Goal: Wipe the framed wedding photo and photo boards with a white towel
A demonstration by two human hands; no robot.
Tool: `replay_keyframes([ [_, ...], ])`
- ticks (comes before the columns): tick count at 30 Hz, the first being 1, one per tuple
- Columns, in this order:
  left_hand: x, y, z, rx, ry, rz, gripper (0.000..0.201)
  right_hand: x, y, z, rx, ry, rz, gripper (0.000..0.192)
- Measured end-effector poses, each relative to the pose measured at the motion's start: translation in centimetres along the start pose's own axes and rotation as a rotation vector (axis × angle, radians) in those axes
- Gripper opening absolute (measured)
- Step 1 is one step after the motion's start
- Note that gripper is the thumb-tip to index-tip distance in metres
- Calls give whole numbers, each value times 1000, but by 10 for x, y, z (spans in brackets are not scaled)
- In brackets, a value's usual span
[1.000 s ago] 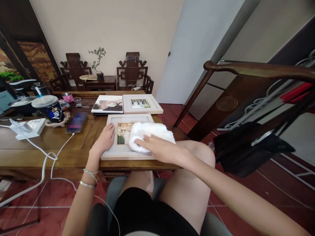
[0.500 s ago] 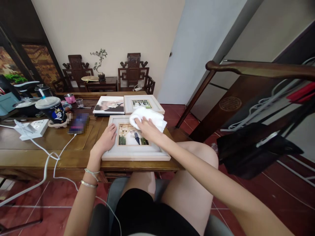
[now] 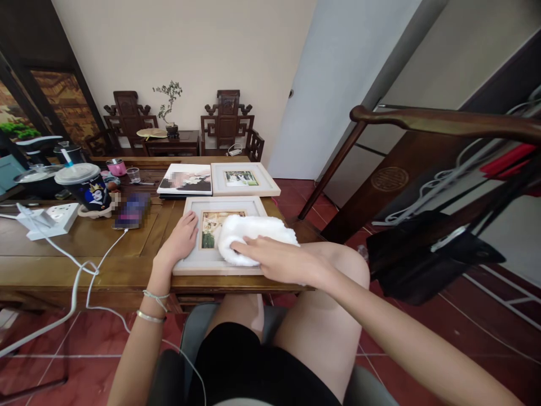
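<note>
A long wooden table (image 3: 84, 248) with a glossy brown top runs out to the left of both hands, its near edge just above the person's bare knees. The left hand (image 3: 181, 239) lies flat, fingers spread a little, on the left border of a pale picture frame (image 3: 220, 204) that sits at the table's near edge. The right hand (image 3: 276, 260) presses palm-down on a white fluffy cloth (image 3: 253, 234), fingers stretched over its near side; the cloth covers the right half of the photo in the frame.

Just beyond the hands lie a second pale frame (image 3: 244, 179) and, beside it to the left, a photo book (image 3: 186, 179). Farther left of the left hand a blurred phone (image 3: 132, 211) rests on the wood with a white cable (image 3: 91, 270) trailing off the edge toward the floor, then a printed drink cup (image 3: 87, 186) with a lid and straw, and a white power strip (image 3: 48, 221).

Under the table and the person's seat the floor (image 3: 422, 338) is dark red tile. Well beyond the hands, against a cream wall (image 3: 190, 51), stand two carved dark chairs (image 3: 228, 127) with a small side table and a potted plant (image 3: 169, 107) between them. To the right of the right hand a dark wooden rail (image 3: 443, 119) crosses the view, with a black bag (image 3: 422, 254) hanging below it.
</note>
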State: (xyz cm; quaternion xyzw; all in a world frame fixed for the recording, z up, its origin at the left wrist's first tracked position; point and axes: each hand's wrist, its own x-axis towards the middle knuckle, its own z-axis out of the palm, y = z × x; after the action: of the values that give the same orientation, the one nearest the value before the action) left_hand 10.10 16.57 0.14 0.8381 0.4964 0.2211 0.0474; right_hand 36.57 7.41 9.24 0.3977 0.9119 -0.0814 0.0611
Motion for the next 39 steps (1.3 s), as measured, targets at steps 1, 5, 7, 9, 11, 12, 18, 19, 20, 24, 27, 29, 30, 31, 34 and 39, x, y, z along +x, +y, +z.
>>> replay_keyframes([
  [1,0,0,0,4,-4,1,46,-4,-4,-1,19,-3,-10,65],
  [5,0,0,-1,8,-9,3,46,3,-9,8,12,77,-25,71],
  [7,0,-1,0,-1,3,5,46,19,0,17,-24,154,-26,71],
  [9,0,-2,1,-9,14,4,45,39,17,25,-76,232,-24,71],
  [11,-1,-2,1,-12,14,6,45,60,36,29,-119,294,-5,71],
  [12,-1,-2,0,-13,13,9,45,70,46,30,-132,316,13,72],
  [18,0,0,-1,2,4,13,46,99,62,25,-203,288,54,73],
  [19,0,-1,0,4,2,14,46,96,57,24,-213,267,40,73],
  [20,0,-1,0,5,2,14,46,90,50,22,-215,243,25,73],
  [24,0,-3,3,5,19,17,45,49,18,6,-136,92,-31,70],
  [27,0,-4,4,6,31,19,44,17,-4,-11,-31,-47,-87,63],
  [29,0,-3,4,8,29,19,44,4,-14,-16,4,-74,-114,62],
  [30,0,-3,4,10,25,19,44,2,-18,-16,13,-60,-120,62],
  [31,0,-2,4,13,22,19,44,3,-20,-13,19,-36,-119,64],
  [34,0,-1,2,16,17,21,45,21,-15,5,12,63,-93,73],
  [39,-2,0,1,6,19,22,45,72,20,22,-112,190,34,83],
])
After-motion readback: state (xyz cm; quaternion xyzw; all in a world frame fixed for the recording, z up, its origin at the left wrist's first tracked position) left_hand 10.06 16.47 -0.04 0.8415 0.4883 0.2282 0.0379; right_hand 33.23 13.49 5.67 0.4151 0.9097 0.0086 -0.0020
